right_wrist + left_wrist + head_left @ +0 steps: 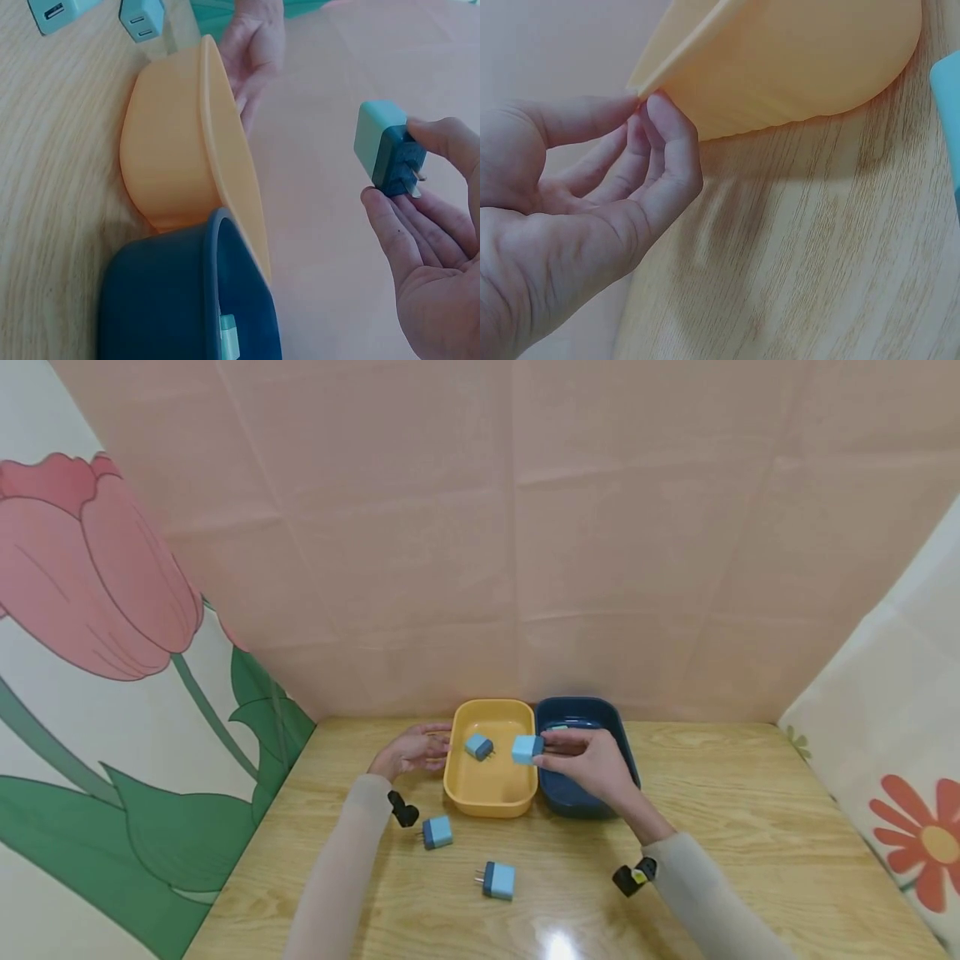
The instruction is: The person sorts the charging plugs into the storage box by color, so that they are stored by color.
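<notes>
My right hand (592, 766) pinches a light-blue and dark-blue plug-in charger (527, 749) between thumb and fingers, over the right side of the yellow bin (491, 807). In the right wrist view the metal prongs of this charger (381, 150) point back toward the palm. My left hand (411, 753) is at the bin's left side; the left wrist view shows its thumb and forefinger pinching the rim (679, 56). Inside the yellow bin lies another charger (477, 746). The dark blue bin (577, 806), partly covered by my right hand, holds a light-blue piece (229, 337).
Two more chargers lie on the wooden table (712, 793): one charger (437, 832) just in front of the yellow bin, the other charger (498, 880) nearer to me. Behind both bins rises a pink cloth (420, 568). Flower-printed cloths (112, 585) flank the table.
</notes>
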`<state>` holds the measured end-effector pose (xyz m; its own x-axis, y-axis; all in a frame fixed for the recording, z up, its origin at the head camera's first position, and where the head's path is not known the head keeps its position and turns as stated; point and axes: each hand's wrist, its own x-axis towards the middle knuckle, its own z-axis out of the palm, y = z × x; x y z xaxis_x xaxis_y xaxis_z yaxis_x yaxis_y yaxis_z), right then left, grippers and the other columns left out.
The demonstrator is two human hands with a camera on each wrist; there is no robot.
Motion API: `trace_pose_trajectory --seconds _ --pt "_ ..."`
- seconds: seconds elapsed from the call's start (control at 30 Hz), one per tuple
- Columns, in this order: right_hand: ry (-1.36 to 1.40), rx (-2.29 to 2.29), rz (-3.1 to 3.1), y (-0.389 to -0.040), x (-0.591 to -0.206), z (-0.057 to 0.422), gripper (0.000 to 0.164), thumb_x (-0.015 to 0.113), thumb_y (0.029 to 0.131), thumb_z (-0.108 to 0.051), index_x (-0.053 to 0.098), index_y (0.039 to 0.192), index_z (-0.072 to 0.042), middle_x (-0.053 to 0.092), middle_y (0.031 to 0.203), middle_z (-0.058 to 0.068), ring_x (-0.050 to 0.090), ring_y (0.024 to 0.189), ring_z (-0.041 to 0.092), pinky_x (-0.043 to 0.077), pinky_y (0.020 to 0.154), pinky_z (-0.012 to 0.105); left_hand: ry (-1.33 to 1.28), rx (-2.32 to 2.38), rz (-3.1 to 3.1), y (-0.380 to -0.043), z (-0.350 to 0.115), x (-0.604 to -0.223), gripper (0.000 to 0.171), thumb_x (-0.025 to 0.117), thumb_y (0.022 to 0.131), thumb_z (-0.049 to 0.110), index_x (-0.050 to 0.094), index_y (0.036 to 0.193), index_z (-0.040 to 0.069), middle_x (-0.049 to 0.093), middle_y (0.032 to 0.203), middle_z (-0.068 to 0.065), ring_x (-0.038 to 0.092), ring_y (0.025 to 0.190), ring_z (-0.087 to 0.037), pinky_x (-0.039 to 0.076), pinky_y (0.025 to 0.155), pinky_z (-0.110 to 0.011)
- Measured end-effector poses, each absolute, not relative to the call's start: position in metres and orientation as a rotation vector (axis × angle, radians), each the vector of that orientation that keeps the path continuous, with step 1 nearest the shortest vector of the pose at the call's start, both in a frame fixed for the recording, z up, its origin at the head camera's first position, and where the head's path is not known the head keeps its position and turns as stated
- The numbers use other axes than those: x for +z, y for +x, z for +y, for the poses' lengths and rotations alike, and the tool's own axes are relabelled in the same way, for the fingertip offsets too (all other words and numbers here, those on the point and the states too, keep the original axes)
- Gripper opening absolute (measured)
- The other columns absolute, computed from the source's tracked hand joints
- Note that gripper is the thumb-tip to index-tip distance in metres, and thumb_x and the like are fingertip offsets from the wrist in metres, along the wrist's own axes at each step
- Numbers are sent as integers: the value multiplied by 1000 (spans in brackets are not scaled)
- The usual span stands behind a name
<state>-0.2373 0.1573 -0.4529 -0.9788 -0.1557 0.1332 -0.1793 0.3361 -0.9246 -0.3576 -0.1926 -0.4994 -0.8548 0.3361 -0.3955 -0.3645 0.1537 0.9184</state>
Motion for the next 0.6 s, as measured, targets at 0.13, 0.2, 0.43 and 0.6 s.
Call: trace_pose_trajectory --seconds 0.13,0.2,0.43,0.6 --pt "328 1760 -2554 -242 -452 153 51 91 81 -40 78 123 -14 79 122 11 78 106 22 64 86 31 -34 1756 1917 -357 -193 -499 56 59 104 0 48 157 13 56 152 -22 69 103 -19 60 83 -33" --pt "335 1755 -2551 -245 -451 152 51 92 81 -41 78 123 -15 79 121 10 78 106 22 65 85 32 -42 1762 1911 -357 -192 -499 56 59 103 -1 48 157 13 57 151 -22 69 101 -18 60 82 -32" --pt "357 1738 -2555 -253 -445 144 51 92 81 -40 78 123 -15 80 118 9 78 106 22 65 84 33 -68 1767 1897 -358 -192 -499 57 59 103 -1 47 157 13 56 150 -22 67 100 -18 60 83 -32" --pt "315 1708 -2595 -262 -445 139 52 92 81 -41 78 124 -16 80 120 8 78 107 22 65 88 37 -68 1765 1901 -359 -193 -499 57 59 103 -1 47 157 13 57 150 -22 67 101 -19 61 81 -32"
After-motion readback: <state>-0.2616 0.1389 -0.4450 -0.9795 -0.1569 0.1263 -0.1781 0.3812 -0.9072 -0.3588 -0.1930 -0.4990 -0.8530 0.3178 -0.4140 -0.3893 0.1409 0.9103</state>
